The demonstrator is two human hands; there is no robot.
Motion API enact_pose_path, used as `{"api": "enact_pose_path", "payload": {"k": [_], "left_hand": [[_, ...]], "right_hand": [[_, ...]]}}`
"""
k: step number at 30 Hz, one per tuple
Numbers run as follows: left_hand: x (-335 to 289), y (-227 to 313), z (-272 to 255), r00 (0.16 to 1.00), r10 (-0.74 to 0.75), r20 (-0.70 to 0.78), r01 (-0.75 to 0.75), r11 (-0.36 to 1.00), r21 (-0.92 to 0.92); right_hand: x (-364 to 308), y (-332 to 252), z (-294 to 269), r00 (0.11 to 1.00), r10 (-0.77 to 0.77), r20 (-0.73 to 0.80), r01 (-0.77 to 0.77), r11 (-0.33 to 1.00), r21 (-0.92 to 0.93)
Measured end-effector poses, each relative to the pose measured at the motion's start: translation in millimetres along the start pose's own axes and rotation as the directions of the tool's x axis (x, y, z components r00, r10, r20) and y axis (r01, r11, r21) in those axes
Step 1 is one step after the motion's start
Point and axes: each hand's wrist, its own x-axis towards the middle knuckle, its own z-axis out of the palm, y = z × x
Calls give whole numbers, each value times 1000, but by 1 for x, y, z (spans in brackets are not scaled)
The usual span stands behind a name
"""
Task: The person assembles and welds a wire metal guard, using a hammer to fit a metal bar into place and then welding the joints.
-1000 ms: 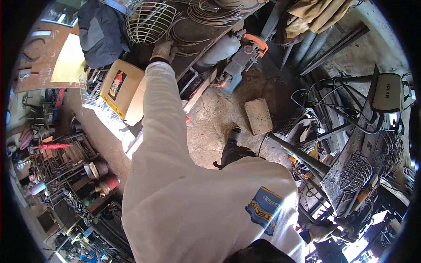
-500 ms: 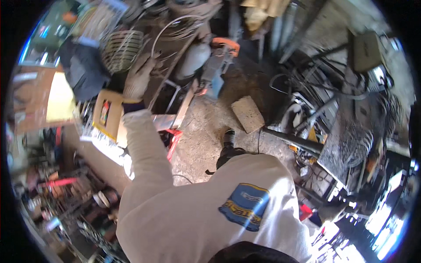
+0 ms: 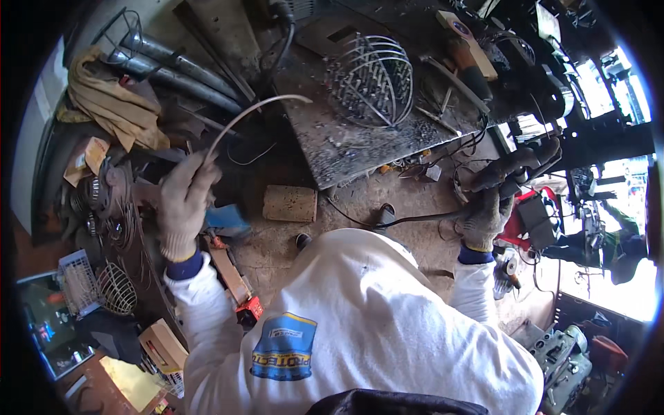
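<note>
My left hand (image 3: 185, 207), in a pale knit glove, is closed around a curved metal rod (image 3: 242, 114) that arcs up toward the bench. My right hand (image 3: 484, 218), gloved too, grips a dark welding electrode holder (image 3: 508, 169); its black cable (image 3: 408, 220) trails left below the bench. A thin rod seems to stick up from the holder's jaws. Ahead, between my hands, a round cage of bent metal rods (image 3: 370, 79) rests on the dark metal bench (image 3: 346, 155).
An angle grinder (image 3: 469, 69) and loose rods lie right of the cage. A rough block (image 3: 290, 203) sits on the floor before my feet. Metal pipes (image 3: 180, 72) and a tan cloth (image 3: 114, 104) are at far left. Another grinder (image 3: 510, 268) lies at right.
My view has swung right to the bench. My left hand, earlier reaching into the clutter at left, now holds the curved rod. My right hand has come into view with the electrode holder.
</note>
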Motion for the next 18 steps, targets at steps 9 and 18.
{"api": "enact_pose_path", "payload": {"k": [9, 18], "left_hand": [[87, 48, 191, 890, 455, 17, -443, 856, 266], [121, 35, 245, 904, 420, -82, -345, 828, 443]], "right_hand": [[83, 20, -57, 977, 181, 111, -182, 983, 2], [126, 15, -57, 911, 321, 258, -307, 947, -93]]}}
